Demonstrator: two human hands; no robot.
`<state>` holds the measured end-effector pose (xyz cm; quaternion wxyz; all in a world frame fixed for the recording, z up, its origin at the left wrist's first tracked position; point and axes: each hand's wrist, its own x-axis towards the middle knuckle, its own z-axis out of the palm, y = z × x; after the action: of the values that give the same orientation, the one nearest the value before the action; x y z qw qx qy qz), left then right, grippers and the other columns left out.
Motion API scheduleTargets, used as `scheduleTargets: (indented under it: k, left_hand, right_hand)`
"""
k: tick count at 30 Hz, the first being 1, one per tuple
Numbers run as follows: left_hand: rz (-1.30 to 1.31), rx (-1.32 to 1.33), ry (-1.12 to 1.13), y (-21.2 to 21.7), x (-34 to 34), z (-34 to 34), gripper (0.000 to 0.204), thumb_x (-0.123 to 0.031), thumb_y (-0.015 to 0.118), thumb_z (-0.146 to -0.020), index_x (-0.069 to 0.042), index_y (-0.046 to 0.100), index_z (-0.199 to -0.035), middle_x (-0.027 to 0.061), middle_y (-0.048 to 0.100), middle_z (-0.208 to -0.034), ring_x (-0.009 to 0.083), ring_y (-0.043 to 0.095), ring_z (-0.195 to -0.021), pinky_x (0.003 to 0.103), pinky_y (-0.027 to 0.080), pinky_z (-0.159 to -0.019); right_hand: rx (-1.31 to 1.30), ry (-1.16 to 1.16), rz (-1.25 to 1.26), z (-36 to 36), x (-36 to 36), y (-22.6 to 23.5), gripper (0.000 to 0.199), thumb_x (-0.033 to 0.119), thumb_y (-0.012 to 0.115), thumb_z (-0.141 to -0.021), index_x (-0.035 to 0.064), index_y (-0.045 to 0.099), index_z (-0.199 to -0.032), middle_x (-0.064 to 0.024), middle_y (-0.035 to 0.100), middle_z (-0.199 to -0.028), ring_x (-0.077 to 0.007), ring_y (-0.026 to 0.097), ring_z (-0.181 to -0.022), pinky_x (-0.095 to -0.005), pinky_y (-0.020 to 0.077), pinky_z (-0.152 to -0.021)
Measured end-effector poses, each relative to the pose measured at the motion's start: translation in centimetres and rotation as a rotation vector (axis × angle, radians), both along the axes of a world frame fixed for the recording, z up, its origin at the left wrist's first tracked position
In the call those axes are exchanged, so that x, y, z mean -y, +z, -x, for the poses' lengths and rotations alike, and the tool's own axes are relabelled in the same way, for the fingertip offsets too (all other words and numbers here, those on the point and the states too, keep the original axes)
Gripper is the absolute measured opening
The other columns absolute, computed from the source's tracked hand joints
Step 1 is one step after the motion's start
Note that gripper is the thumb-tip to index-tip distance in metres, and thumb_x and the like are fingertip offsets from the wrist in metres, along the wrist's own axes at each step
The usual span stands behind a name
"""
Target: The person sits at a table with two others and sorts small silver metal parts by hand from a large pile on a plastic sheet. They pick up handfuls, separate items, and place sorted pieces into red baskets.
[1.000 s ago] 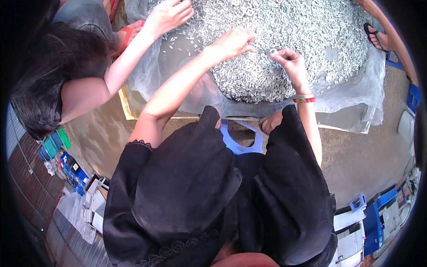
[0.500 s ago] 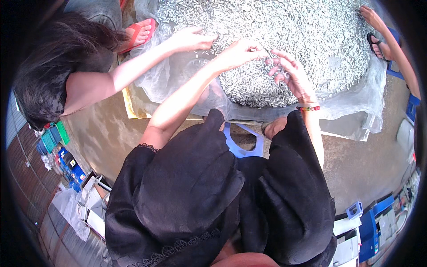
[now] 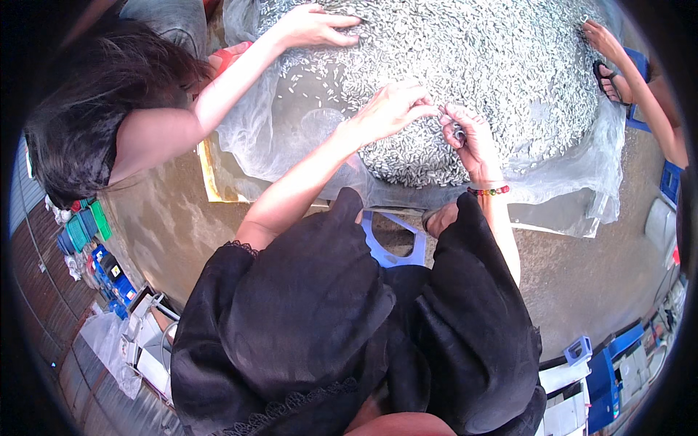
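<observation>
A broad heap of small oblong silvery pieces (image 3: pixel 414 156), pale with dark marks and too small to name, lies on translucent netting (image 3: pixel 247 138). Over its near part, my left hand (image 3: pixel 389 112) reaches in with thumb and fingers pinched. Those fingertips meet the fingers of my right hand (image 3: pixel 472 138), which curl inward around something small and dark-and-pale, apparently one or more of the pieces. What the left fingertips pinch is too small to make out. A beaded bracelet (image 3: pixel 488 191) circles my right wrist.
At left, a co-worker's hand (image 3: pixel 316 27) rests over the heap's edge; another person's hand (image 3: pixel 600 38) touches the far right. A pale-edged board (image 3: pixel 211 174) lies beneath the netting. A blue plastic stool (image 3: pixel 378 243) stands between my knees. Crates (image 3: pixel 603 378) stand at lower right.
My right fingers, spread before, have curled in. My two hands have come together at the fingertips. The left co-worker's hand has moved farther out over the heap.
</observation>
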<state>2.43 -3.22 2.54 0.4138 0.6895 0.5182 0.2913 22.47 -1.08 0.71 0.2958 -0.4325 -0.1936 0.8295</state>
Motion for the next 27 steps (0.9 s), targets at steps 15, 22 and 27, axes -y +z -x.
scheduleTargets:
  k: [15,22,27]
  left_hand:
    - [-0.203,-0.226,-0.059,2.3,1.8,0.0,0.012,-0.007,0.056,-0.084,-0.002,0.047,-0.091,0.0141,0.052,-0.085,0.0324,0.056,-0.077,0.039,0.046,-0.064]
    - [-0.192,-0.178,0.011,1.5,5.3,-1.6,0.011,-0.009,0.050,-0.086,-0.001,0.042,-0.091,0.0167,0.050,-0.082,0.0368,0.056,-0.072,0.044,0.045,-0.058]
    - [-0.157,-0.183,0.126,1.9,5.2,-0.9,0.013,-0.003,0.056,-0.083,-0.002,0.046,-0.090,0.0164,0.051,-0.080,0.0364,0.056,-0.071,0.042,0.044,-0.058]
  right_hand:
    - [0.170,0.170,-0.117,-0.5,-0.4,2.2,0.008,0.008,0.064,-0.082,0.0016,0.060,-0.081,-0.0031,0.056,-0.062,-0.0050,0.042,-0.044,-0.0179,0.0254,-0.037]
    - [0.303,0.209,-0.271,0.7,0.1,3.0,0.015,0.015,0.063,-0.082,0.0000,0.063,-0.079,-0.0011,0.055,-0.058,-0.0058,0.043,-0.045,-0.0194,0.0306,-0.040]
    - [0.420,0.345,-0.382,1.5,-0.7,4.4,0.015,0.015,0.065,-0.079,0.0016,0.063,-0.074,-0.0005,0.056,-0.056,-0.0046,0.044,-0.044,-0.0193,0.0327,-0.040]
